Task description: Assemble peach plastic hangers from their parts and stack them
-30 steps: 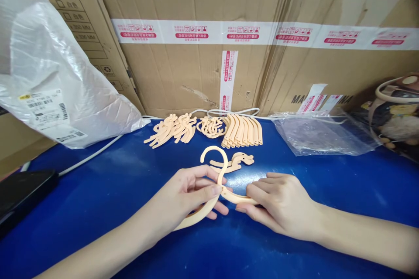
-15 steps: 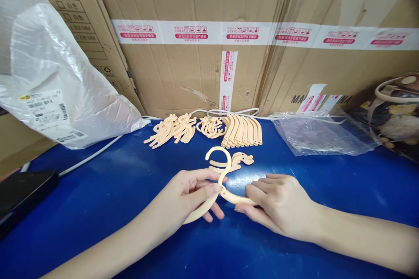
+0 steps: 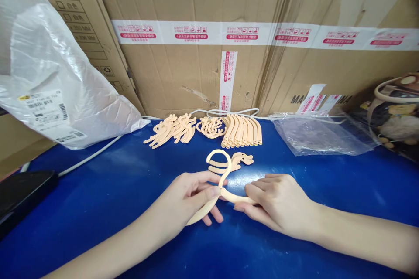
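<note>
A cream plastic clothes hanger is held between my two hands, its curved hook pointing up and two arms spreading from the joint below. My left hand is closed on it, the thumb pressed at the joint and some fingers spread behind the left arm. My right hand grips the right arm, whose outer end is hidden by the fingers. Just behind the hook lie flat animal-shaped pieces with a head and eye hole, partly covered by the hook.
Along the back of the blue table lie animal-shaped pieces, loose hooks and a row of curved arms. A clear plastic bag, a white parcel bag, a black device and cardboard boxes surround them.
The hanger's hook has dipped slightly, and the joint has turned so its hole is no longer visible under my left thumb. Both hands stay almost in place.
</note>
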### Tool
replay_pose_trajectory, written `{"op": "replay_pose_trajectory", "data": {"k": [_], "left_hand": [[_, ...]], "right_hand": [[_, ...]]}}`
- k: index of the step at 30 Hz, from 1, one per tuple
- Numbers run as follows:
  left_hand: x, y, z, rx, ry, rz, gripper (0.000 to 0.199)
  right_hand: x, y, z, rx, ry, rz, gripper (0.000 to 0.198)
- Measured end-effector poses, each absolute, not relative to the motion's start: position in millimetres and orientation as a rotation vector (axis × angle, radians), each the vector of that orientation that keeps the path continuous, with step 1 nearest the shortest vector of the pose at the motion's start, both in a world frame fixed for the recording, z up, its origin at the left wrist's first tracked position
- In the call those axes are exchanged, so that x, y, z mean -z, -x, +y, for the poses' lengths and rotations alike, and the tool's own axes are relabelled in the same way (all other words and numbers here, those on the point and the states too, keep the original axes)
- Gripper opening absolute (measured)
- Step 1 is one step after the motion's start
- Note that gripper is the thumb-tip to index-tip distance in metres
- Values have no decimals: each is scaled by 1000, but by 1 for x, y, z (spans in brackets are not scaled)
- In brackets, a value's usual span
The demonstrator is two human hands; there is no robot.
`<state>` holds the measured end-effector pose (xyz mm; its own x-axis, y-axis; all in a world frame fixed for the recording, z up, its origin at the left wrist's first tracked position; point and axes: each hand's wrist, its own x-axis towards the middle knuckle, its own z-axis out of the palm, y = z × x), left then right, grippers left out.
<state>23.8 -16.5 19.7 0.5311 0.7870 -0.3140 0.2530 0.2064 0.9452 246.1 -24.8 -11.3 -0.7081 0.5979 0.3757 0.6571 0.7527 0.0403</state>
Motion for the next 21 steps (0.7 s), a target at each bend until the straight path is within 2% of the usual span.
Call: {"op": "replay_pose_trajectory", "data": {"k": [5, 11, 17, 21], "left_hand": [[-20, -19, -21, -421, -1720, 1093, 32], [-21, -14, -27, -413, -2328, 1159, 36], [-17, -12, -25, -388, -2469, 1075, 36], [-13, -9, -22, -374, -2451, 1077, 35]], "right_hand": [[11, -246, -23, 189, 979, -2602, 50], [7, -243, -21, 162, 1037, -2493, 43], [1, -242, -18, 217, 1050, -2372, 37], [-1, -244, -17, 216, 1002, -2330, 40]]}}
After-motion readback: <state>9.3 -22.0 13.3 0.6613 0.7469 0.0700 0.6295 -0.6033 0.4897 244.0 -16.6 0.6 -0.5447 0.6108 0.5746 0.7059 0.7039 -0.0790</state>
